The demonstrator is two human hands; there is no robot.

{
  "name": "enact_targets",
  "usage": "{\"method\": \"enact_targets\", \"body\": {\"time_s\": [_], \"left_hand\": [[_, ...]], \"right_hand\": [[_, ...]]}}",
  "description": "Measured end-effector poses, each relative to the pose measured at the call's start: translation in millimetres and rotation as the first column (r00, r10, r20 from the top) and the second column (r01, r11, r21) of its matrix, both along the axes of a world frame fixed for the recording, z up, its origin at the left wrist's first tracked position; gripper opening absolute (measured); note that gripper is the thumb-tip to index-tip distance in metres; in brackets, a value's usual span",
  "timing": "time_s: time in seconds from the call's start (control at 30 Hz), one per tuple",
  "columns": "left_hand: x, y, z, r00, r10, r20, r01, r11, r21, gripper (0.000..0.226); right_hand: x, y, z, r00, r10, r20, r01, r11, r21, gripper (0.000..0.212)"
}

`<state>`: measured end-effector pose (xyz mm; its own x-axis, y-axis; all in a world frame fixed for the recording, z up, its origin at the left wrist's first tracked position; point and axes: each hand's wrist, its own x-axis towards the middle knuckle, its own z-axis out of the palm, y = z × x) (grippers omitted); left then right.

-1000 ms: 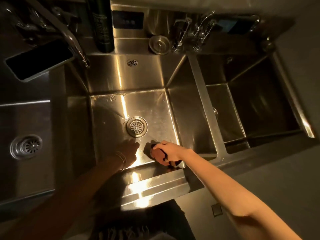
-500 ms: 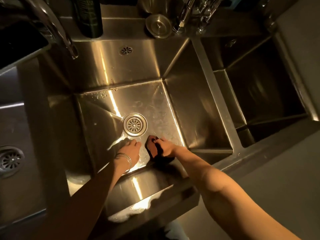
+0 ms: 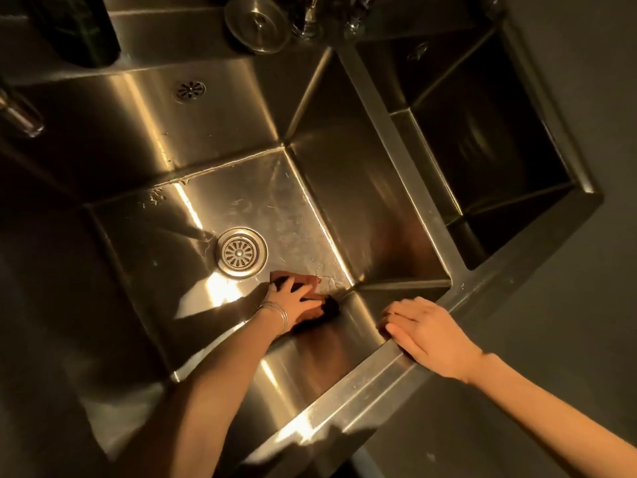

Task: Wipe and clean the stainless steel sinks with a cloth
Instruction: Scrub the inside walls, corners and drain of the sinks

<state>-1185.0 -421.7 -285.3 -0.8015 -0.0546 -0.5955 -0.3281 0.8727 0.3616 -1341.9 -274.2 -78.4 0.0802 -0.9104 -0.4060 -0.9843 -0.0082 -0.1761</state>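
Observation:
The middle stainless steel sink [image 3: 165,236] fills the view, with a round drain strainer [image 3: 241,252] in its wet floor. A dark reddish cloth [image 3: 309,280] lies on the floor just right of the drain, near the front right corner. My left hand [image 3: 293,301], with thin bangles on the wrist, presses down on the cloth with spread fingers and covers most of it. My right hand [image 3: 427,334] is outside the basin and rests flat on the sink's front rim [image 3: 362,377], holding nothing.
A second, darker basin [image 3: 482,150] lies to the right behind a steel divider. On the back ledge stand a dark bottle [image 3: 79,29], a round metal strainer cup [image 3: 256,22] and tap bases [image 3: 310,19]. A faucet spout [image 3: 20,115] juts in at the left.
The cloth went from my right hand to my left hand. My right hand left the basin and now rests on the front rim. The view has moved closer to the sink.

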Motion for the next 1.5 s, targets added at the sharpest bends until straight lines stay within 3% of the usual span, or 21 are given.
{"method": "enact_targets", "body": {"time_s": [0.13,0.23,0.33,0.47,0.53,0.6,0.7,0.8,0.9,1.0,1.07,1.27,1.4,1.5], "left_hand": [[-10,8,-18,0.995,-0.085,0.042,0.087,0.996,-0.031,0.073],[-21,6,-25,0.991,-0.124,0.042,0.126,0.990,-0.068,0.059],[-41,0,-26,0.994,-0.097,0.052,0.099,0.994,-0.049,0.052],[-62,-10,-14,0.998,-0.007,0.065,0.006,1.000,0.018,0.059],[-71,-12,-3,0.995,0.076,-0.071,-0.073,0.996,0.049,0.054],[-82,-13,16,0.948,0.099,-0.303,-0.089,0.995,0.045,0.044],[-106,-14,54,0.766,0.070,-0.639,-0.139,0.989,-0.058,0.050],[-124,-16,63,0.644,0.051,-0.764,-0.176,0.981,-0.083,0.051],[-128,-18,35,0.736,-0.014,-0.677,-0.121,0.981,-0.151,0.049],[-131,-14,-12,0.920,-0.068,-0.386,0.005,0.987,-0.160,0.047],[-136,-12,-31,0.962,-0.082,-0.262,0.045,0.988,-0.145,0.049],[-135,-10,-41,0.976,-0.102,-0.195,0.077,0.988,-0.131,0.053],[-119,10,-49,0.962,0.121,-0.244,-0.152,0.982,-0.112,0.069],[-125,18,-52,0.932,0.304,-0.197,-0.320,0.946,-0.056,0.065]], "right_hand": [[1,2,-13,1.000,0.000,0.021,0.003,0.990,-0.144,0.050],[0,3,-15,1.000,-0.008,0.021,0.012,0.986,-0.166,0.047],[1,3,-15,0.999,-0.018,0.041,0.024,0.986,-0.165,0.048],[1,3,-15,0.998,-0.025,0.059,0.034,0.989,-0.145,0.043],[0,5,-16,0.997,-0.026,0.071,0.035,0.990,-0.135,0.038],[0,6,-16,0.996,-0.023,0.083,0.033,0.992,-0.124,0.037],[0,6,-15,0.996,-0.027,0.088,0.038,0.991,-0.127,0.038],[-1,4,-15,0.994,-0.038,0.102,0.050,0.992,-0.113,0.038],[-2,5,-17,0.994,-0.041,0.103,0.052,0.994,-0.101,0.035],[-5,6,-22,0.995,-0.026,0.100,0.041,0.989,-0.145,0.030],[-7,6,-27,0.995,-0.015,0.094,0.033,0.982,-0.188,0.028],[-5,4,-20,0.997,0.014,0.082,0.003,0.980,-0.198,0.023],[-3,2,-16,0.998,0.006,0.066,0.007,0.980,-0.197,0.024],[-5,2,-22,0.999,0.001,0.045,0.009,0.974,-0.227,0.032]]}}
